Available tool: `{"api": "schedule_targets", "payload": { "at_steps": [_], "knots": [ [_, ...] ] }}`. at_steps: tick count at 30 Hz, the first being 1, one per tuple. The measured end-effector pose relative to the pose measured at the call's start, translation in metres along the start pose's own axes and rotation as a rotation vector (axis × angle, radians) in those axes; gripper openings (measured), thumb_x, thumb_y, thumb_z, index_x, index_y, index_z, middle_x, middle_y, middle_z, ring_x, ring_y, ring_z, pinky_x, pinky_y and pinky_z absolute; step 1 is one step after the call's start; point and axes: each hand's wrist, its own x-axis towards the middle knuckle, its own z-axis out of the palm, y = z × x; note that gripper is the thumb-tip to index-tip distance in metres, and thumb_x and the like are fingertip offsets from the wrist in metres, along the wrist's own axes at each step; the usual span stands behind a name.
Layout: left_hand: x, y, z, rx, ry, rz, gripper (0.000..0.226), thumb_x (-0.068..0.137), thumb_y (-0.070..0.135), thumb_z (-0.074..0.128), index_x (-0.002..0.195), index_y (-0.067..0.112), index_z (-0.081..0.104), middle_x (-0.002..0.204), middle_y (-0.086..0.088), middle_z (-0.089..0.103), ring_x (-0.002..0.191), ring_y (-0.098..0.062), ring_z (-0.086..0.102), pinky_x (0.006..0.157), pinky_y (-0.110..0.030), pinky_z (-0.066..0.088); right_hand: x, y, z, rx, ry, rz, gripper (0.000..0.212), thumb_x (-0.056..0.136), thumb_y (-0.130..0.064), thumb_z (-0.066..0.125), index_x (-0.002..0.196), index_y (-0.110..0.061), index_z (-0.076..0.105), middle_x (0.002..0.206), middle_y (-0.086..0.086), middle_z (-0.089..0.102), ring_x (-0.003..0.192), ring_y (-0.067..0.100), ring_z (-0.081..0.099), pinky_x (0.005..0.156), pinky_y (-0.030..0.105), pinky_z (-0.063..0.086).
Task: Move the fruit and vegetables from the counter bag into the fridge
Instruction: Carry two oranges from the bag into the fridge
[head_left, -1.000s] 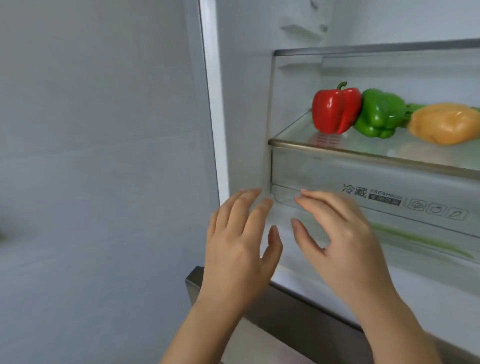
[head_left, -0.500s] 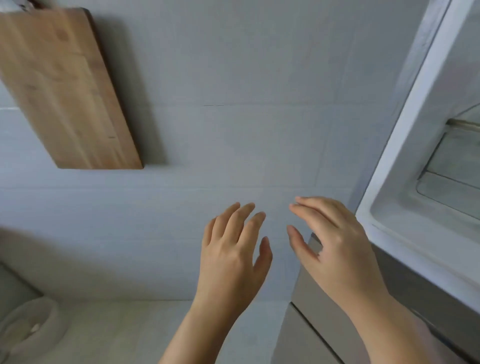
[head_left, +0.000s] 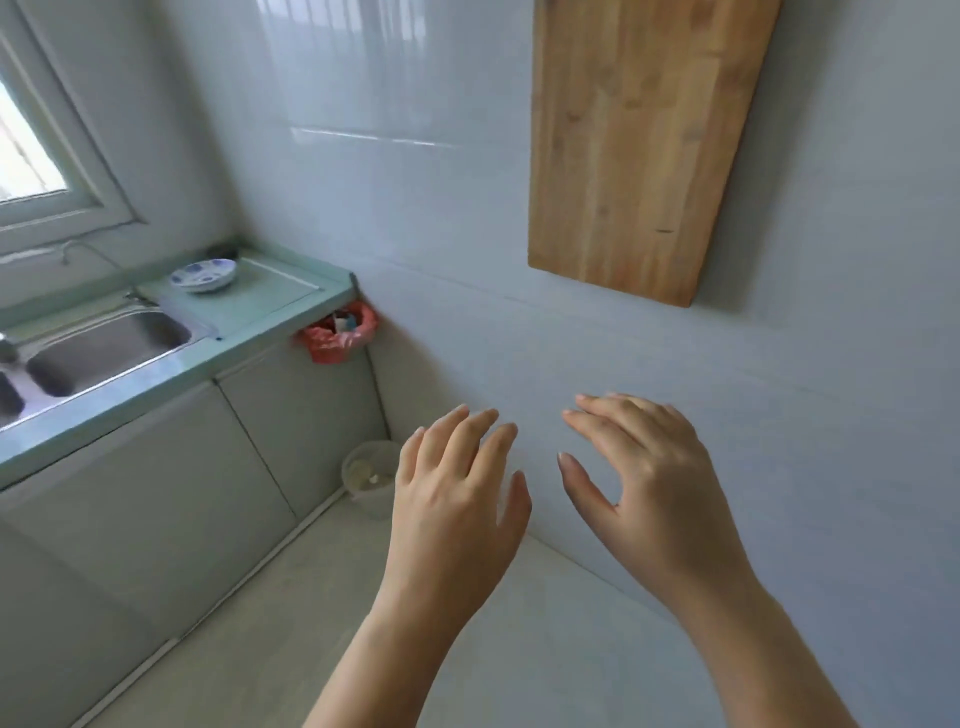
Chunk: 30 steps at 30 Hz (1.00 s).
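The view has swung away from the fridge: a second ago both hands hovered at its drawer front, with a red, a green and a yellow pepper on the shelf above; now the fridge is out of sight and the tiled wall, floor and desk fill the frame. That reads as a turn back for the next load, though the counter bag is not visible here, nor any fruit or vegetables.

The left hand (head_left: 457, 499) and the right hand (head_left: 649, 483) are both empty, fingers spread and relaxed, held side by side in front of the wall without touching it.

A wooden cutting board (head_left: 639, 145) hangs on the wall at upper right. At the left the desk (head_left: 249, 332) carries a steel sink (head_left: 104, 348) and, near its far corner, a blue-and-white dish (head_left: 203, 274). A red plastic bag (head_left: 337, 338) hangs at the desk's end against the wall. On the floor (head_left: 322, 613), in the corner below, stands a small pale bin (head_left: 371, 478). A window (head_left: 31, 156) lies at upper left.
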Motion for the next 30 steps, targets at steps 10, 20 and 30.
{"api": "schedule_targets", "payload": {
  "at_steps": [10,20,30],
  "knots": [
    [-0.019,-0.152,-0.041,0.226,0.118,-0.291,0.031,0.081,0.026,0.049,0.103,0.010,0.064,0.111,-0.004,0.064,0.112,-0.022,0.050,0.094,-0.041,0.035,0.083,-0.099,0.142,0.303,-0.127,-0.240,0.035,0.081,-0.032,0.049,0.099,-0.009,0.069,0.104,0.005,0.068,0.098,0.026,0.061,0.085,0.046,0.047],
    [0.052,-0.292,-0.049,0.395,0.189,-0.428,0.032,0.081,0.027,0.049,0.103,0.011,0.065,0.110,-0.004,0.065,0.109,-0.024,0.055,0.095,-0.038,0.035,0.210,-0.161,0.267,0.457,-0.142,-0.392,0.038,0.081,-0.033,0.048,0.100,-0.008,0.069,0.104,0.007,0.068,0.098,0.028,0.061,0.087,0.050,0.047],
    [0.011,-0.408,-0.107,0.600,0.285,-0.736,0.034,0.080,0.027,0.047,0.101,0.010,0.067,0.108,-0.004,0.066,0.109,-0.020,0.050,0.090,-0.045,0.044,0.250,-0.284,0.375,0.688,-0.289,-0.573,0.040,0.079,-0.036,0.049,0.102,-0.010,0.069,0.105,0.005,0.067,0.100,0.022,0.057,0.087,0.051,0.047]
  ]
}}
